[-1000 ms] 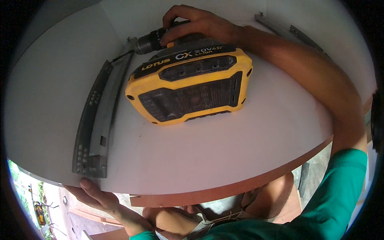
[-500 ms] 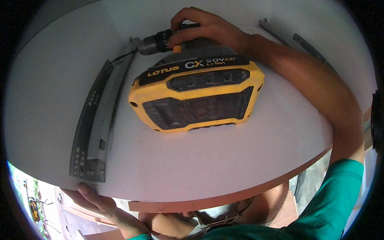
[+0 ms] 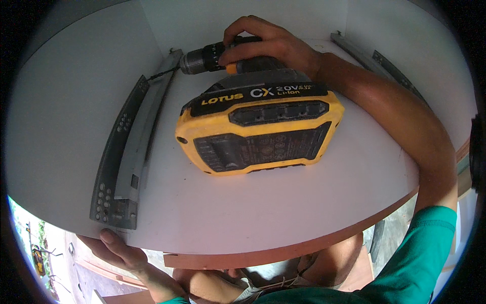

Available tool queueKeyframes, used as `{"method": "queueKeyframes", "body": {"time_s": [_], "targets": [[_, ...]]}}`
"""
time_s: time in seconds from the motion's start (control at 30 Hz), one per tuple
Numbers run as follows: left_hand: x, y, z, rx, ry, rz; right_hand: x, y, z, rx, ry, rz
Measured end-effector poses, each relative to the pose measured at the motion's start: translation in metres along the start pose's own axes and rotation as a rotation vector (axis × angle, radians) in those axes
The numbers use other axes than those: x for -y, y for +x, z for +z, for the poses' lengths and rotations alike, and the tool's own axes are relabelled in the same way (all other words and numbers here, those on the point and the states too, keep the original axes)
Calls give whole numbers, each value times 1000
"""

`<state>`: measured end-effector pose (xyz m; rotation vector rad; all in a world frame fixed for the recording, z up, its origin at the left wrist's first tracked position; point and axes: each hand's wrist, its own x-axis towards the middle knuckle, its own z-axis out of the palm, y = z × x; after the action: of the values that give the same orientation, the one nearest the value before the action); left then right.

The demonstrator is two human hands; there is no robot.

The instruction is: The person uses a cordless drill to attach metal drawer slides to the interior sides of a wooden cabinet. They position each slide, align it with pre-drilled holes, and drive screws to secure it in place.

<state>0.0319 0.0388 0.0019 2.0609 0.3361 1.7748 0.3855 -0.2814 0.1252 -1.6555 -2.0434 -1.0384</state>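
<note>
My right hand [image 3: 271, 45] is wrapped round a yellow-and-black cordless drill [image 3: 258, 101]. The drill lies on its side, with its battery base facing me. Its long dark drill bit [image 3: 163, 73] points left, the tip at the far end of a grey metal drawer slide [image 3: 109, 157]; whether it touches cannot be made out. The slide runs along the white left panel [image 3: 61, 126]. At the near left, my left hand [image 3: 124, 256] grips the cabinet edge just below the slide's near end, thumb on top, other fingers partly hidden.
A second drawer slide [image 3: 377, 63] runs along the right side. The white bottom board [image 3: 243, 213] has a bare reddish wood front edge [image 3: 298, 251]. Past the opening at the lower left, another yellow-and-black tool [image 3: 38, 261] shows outside.
The drill and my right hand have shifted right and slightly toward me. More of the drill bit shows now. My left hand has stayed in nearly the same place.
</note>
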Motion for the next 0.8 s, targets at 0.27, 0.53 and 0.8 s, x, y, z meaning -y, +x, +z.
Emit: {"method": "queueKeyframes", "body": {"time_s": [0.27,0.53,0.8], "targets": [[5,-2,2,-22,-27,1,-3,0,4,-2,-11,-11],[4,-3,1,-28,-39,-9,-3,2,6,4,2,3],[1,-4,1,-30,-111,-67,0,6,3,16,33,-18]]}}
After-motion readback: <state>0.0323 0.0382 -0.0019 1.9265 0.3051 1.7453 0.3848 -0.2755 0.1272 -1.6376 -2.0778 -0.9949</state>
